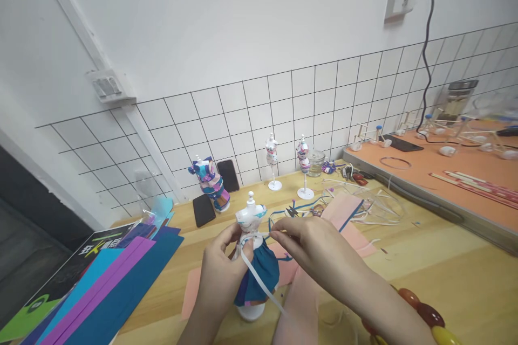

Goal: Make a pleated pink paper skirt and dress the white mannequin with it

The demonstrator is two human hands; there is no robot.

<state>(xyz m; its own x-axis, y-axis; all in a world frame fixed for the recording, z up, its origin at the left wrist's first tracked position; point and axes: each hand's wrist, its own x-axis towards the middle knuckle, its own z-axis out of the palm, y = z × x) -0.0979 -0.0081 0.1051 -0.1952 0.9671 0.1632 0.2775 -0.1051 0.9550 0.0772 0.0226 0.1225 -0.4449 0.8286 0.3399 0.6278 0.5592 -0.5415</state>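
Note:
A small white mannequin (251,215) on a round base stands on the wooden table (445,280) in front of me, wearing a dark blue skirt (261,275). A white ribbon (259,277) runs round its waist and trails down to the right. My left hand (220,269) pinches the ribbon at the waist's left side. My right hand (315,250) pinches the ribbon's other end at the waist's right side. Both hands have fingers closed.
Coloured paper sheets (105,285) lie at the left. Three dressed mini mannequins (210,183), (272,159), (303,164) and two phones (203,209) stand near the tiled wall. Pink sheet and ribbons (356,205) lie behind. An orange mat (457,172) with small wooden models is at the right.

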